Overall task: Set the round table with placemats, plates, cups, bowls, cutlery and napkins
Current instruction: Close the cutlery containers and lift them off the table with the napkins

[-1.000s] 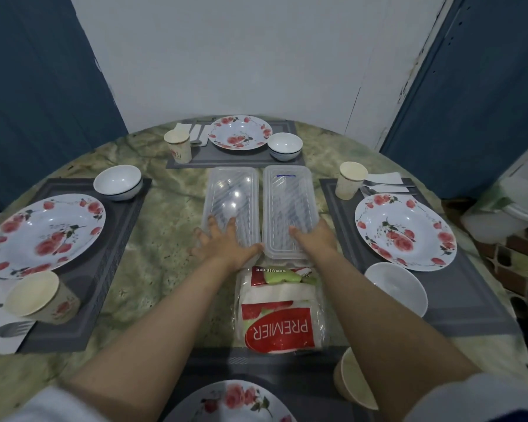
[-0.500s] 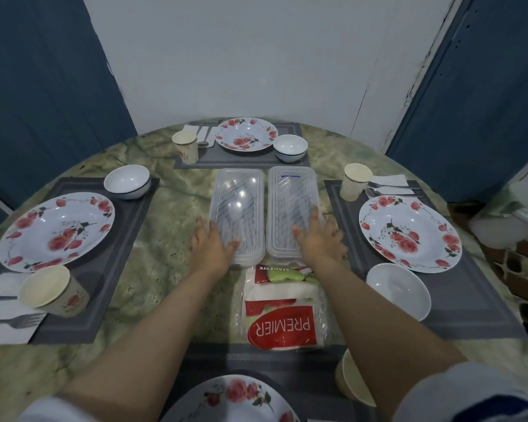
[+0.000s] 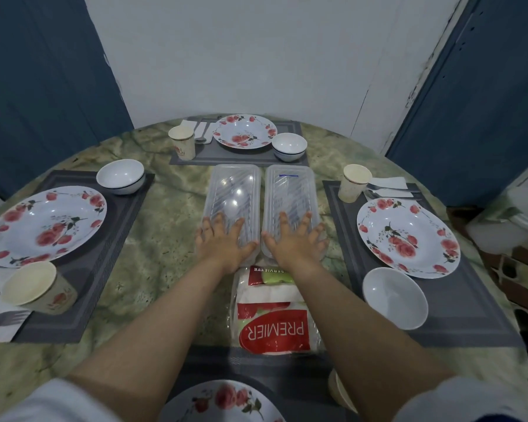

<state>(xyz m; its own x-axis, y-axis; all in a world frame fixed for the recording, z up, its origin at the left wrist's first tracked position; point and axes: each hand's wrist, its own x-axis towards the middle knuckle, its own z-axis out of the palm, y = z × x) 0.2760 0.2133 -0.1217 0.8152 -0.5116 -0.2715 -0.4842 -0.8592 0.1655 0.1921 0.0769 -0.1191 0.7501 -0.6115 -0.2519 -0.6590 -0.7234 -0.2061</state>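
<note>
Fingers (image 3: 218,222) of left hand (image 3: 223,243) spread flat on near end of left clear container (image 3: 233,193); fingers (image 3: 305,222) of right hand (image 3: 294,246) likewise flat on right clear container (image 3: 290,193). Nothing gripped. Containers side by side at centre of desk (image 3: 171,226), napkin pack (image 3: 272,312) just near of them. Floral plate (image 3: 45,225), bowl (image 3: 121,176), cup (image 3: 38,287) on left placemat (image 3: 104,239); similar settings right and far.

"PREMIER" upside down on napkin pack (image 3: 273,327) red label, "SERVIETTE" on its far end
</note>
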